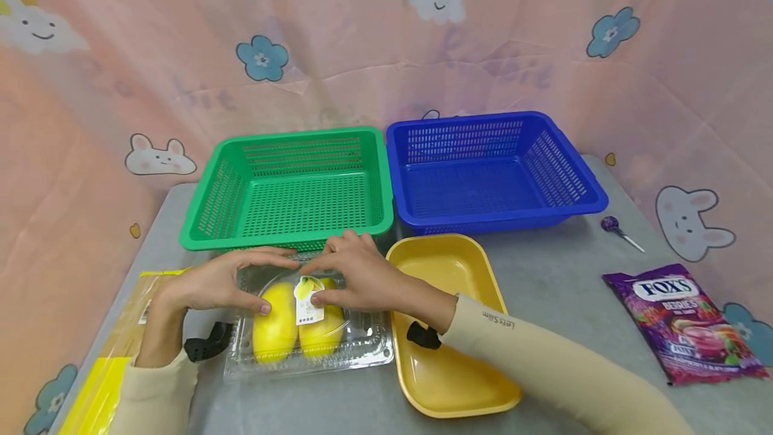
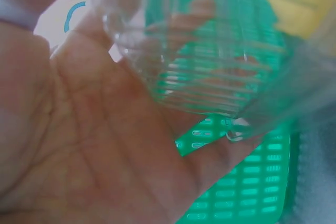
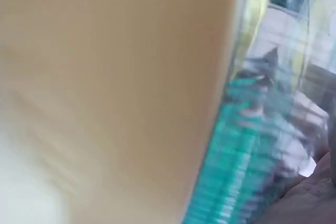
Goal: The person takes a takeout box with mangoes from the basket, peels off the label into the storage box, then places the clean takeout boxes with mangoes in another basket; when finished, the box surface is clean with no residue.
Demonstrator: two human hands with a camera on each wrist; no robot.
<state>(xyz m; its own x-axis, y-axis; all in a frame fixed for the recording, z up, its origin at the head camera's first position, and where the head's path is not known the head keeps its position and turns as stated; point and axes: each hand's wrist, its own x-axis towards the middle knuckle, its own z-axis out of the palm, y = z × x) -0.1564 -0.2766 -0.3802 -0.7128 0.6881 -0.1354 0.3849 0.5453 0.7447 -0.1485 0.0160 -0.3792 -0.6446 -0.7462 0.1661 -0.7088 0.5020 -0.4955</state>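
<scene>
A clear plastic clamshell box (image 1: 368, 344) holds two yellow fruits (image 1: 274, 321) that look like mangoes. A white label (image 1: 311, 314) with a fruit picture is on its lid. My left hand (image 1: 220, 280) grips the box from the left, thumb over the lid and fingers along the far side. In the left wrist view, some fingers (image 2: 189, 30) show through the ribbed plastic. From the right, my right hand (image 1: 356, 274) holds the lid, thumb at the label and index finger near the far edge. Blur and the sleeve hide most of the right hand's grip in the right wrist view.
Behind the box stand a green basket (image 1: 380, 220) and a blue basket (image 1: 501, 220). A yellow tray (image 1: 453, 395) lies under my right forearm. Off to the right are a lollipop (image 1: 611, 223) and a purple Fox's candy bag (image 1: 682, 327). A yellow package (image 1: 102, 368) lies at left.
</scene>
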